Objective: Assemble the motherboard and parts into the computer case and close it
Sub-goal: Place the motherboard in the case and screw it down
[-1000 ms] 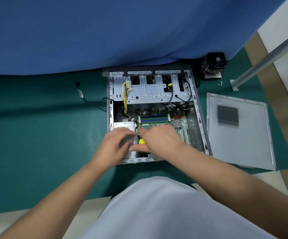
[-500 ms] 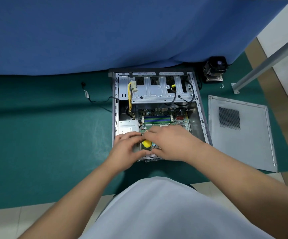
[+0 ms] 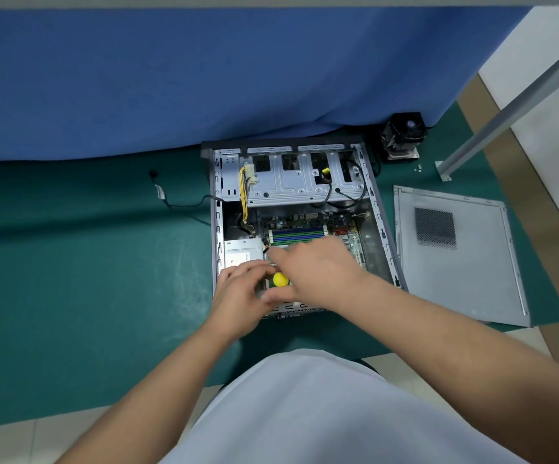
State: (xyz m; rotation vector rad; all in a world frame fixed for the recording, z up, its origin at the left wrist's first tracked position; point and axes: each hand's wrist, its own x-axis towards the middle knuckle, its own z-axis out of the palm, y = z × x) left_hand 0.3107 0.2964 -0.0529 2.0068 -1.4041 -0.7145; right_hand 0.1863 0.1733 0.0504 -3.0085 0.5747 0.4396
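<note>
The open grey computer case (image 3: 383, 236) lies flat on the green mat, and the green motherboard (image 3: 304, 234) sits inside it. Both hands work over the near part of the board. My right hand (image 3: 318, 272) reaches in from the right, with its fingers and thumb curled around a yellow-capped tool (image 3: 280, 279). My left hand (image 3: 241, 289) is beside it, its curled fingertips close against the tool; what they grip is hidden. The grey side panel (image 3: 455, 256) lies flat to the right of the case.
A black CPU cooler (image 3: 403, 135) stands behind the case at the back right, with a few small screws (image 3: 418, 168) near it. A loose black cable (image 3: 171, 199) trails left of the case. A blue cloth hangs behind, and a metal leg (image 3: 505, 108) slants at the right.
My left hand has closed in on the yellow-capped tool from the left, and its fingers now curl against it. My right hand has stayed over the same spot on the board.
</note>
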